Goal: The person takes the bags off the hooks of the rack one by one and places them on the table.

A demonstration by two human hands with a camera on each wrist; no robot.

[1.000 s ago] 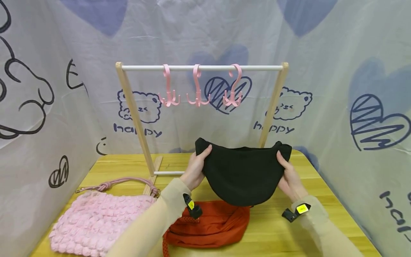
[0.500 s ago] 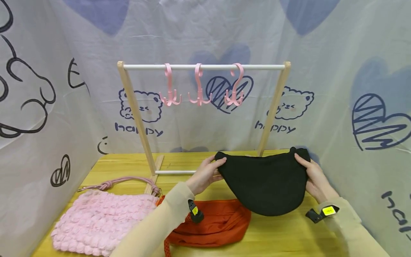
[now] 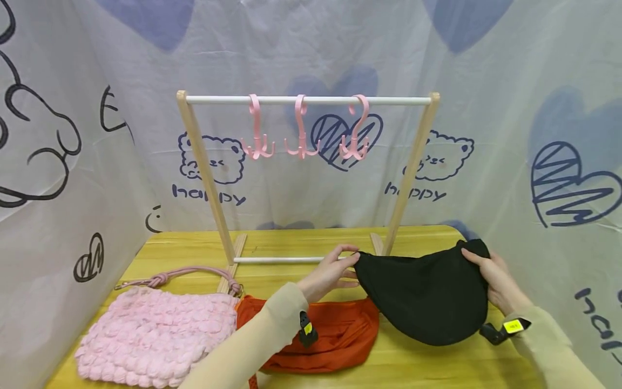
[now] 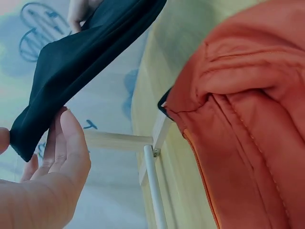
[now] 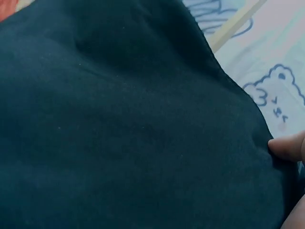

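Note:
A black half-moon fabric bag (image 3: 430,297) hangs between my hands, low over the right side of the table. My left hand (image 3: 328,273) pinches its left corner; in the left wrist view the thumb and the fingers (image 4: 71,138) lie on either side of that corner. The right corner is gripped by my right hand (image 3: 500,283), whose thumb (image 5: 288,147) presses on the cloth in the right wrist view; its other fingers are mostly hidden. An orange-red bag (image 3: 340,329) lies on the table just left of the black one, partly behind my left forearm.
A pink puffy bag (image 3: 155,335) with a knotted strap (image 3: 194,270) lies at the left. Behind stands a wooden rack with a white top rail (image 3: 218,100). Three pink hooks (image 3: 302,129) hang from it. Printed cloth walls surround the wooden table (image 3: 282,237).
Both hands have carried the black bag to the right and down, from above the orange-red bag to beside it. More of the orange-red bag shows now.

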